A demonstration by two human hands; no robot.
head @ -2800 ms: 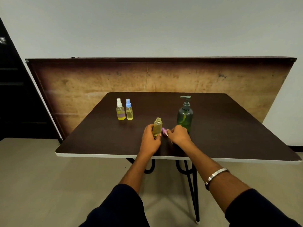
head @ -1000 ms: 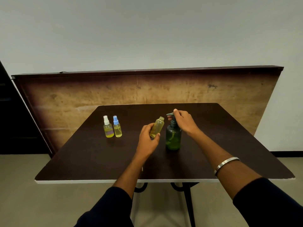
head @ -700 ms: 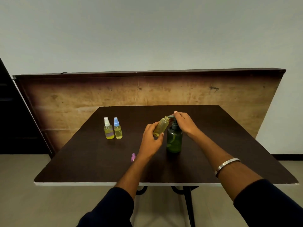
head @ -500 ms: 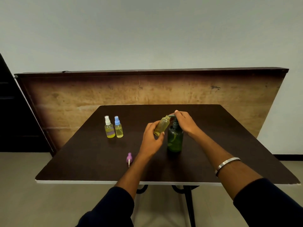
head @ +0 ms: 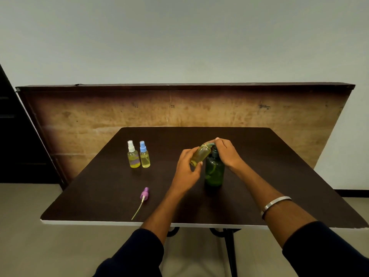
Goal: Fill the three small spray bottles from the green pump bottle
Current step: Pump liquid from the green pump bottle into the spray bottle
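Left hand [head: 185, 170] grips open small bottle [head: 200, 154], tilted, mouth up at spout of green pump bottle [head: 214, 172]. Right hand [head: 226, 153] rests on pump head. Two capped spray bottles, white-top [head: 133, 155] and blue-top [head: 144, 155], stand touching at left. Purple spray cap [head: 144, 193] with tube lies on dark table [head: 279, 186] near front edge.
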